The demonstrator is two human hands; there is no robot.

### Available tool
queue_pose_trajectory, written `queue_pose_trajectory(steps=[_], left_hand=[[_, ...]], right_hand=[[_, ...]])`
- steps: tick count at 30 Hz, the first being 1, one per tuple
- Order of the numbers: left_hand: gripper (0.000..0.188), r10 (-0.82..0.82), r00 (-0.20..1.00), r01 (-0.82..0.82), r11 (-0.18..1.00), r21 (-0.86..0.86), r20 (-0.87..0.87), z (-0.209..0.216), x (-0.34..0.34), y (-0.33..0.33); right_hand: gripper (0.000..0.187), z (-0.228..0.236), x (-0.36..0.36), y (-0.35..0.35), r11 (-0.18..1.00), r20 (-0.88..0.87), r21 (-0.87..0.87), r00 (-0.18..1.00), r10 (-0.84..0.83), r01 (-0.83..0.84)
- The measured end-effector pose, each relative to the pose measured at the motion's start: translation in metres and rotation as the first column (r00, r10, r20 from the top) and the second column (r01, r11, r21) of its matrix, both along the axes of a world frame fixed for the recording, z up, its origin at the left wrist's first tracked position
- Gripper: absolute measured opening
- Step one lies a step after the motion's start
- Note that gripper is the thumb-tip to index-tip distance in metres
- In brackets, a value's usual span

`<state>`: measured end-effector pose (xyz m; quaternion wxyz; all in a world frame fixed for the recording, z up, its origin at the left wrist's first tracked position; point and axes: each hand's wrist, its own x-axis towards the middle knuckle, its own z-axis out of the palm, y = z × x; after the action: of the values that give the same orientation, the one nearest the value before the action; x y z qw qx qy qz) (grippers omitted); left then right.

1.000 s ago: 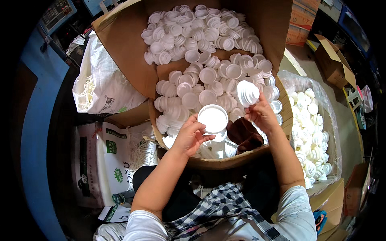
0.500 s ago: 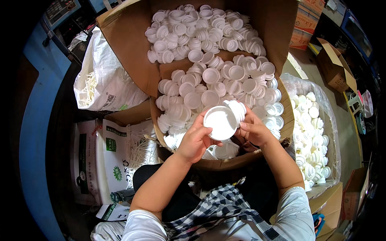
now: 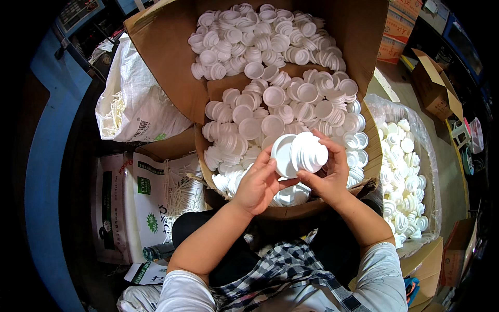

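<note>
Over the near side of a cardboard box, my left hand (image 3: 255, 190) is closed on the rim of a round white plastic cap (image 3: 283, 157), its shallow hollow side partly showing. Pressed against that cap is a white stepped plastic cap (image 3: 312, 152) with stacked rings narrowing to a smaller end. My right hand (image 3: 332, 176) wraps round the stepped cap, thumb below and fingers behind. The two pieces touch; whether they are joined I cannot tell. Beneath and beyond my hands lies a heap of similar white caps (image 3: 273, 126) in the cardboard box (image 3: 163, 57).
At the right stands a clear plastic-lined container (image 3: 432, 192) of white stepped pieces. A white woven sack (image 3: 135, 99) with thin white sticks leans at the left, above a printed bag (image 3: 150, 190) and more sticks (image 3: 183, 192). Open cartons (image 3: 434, 88) sit at the far right.
The stepped cap has turned and come down beside the round one, showing its ringed side. My right hand has shifted round it, and the round cap has tilted away.
</note>
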<state>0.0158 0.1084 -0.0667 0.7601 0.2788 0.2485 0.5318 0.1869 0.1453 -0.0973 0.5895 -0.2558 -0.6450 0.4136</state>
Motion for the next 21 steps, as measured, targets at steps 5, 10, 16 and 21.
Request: queue_pose_trajectory(steps=[5,10,16,21], left_hand=[[0.045,-0.028,0.999,0.026,0.999,0.042,0.032,-0.0017,0.0050,-0.0052],[0.047,-0.022,0.999,0.018,0.992,0.129,0.027,-0.0047,0.0056,-0.0046],[0.045,-0.023,0.999,0.026,0.991,0.128,-0.026,0.0024,0.0046,-0.0058],[0.046,-0.023,0.998,0.032,0.989,0.142,-0.067,0.0023,0.0026,-0.0069]], right_hand=[[0.072,-0.0055,-0.0024,-0.0023,0.982,0.121,0.179,0.990,-0.078,0.056],[0.072,-0.0034,-0.0057,-0.0021,0.981,0.069,0.193,0.997,-0.039,0.025],[0.072,-0.0012,0.0013,0.0019,0.969,0.161,0.245,0.987,-0.016,-0.024],[0.072,0.0010,0.0020,0.0027,0.965,0.173,0.254,0.985,0.012,-0.056]])
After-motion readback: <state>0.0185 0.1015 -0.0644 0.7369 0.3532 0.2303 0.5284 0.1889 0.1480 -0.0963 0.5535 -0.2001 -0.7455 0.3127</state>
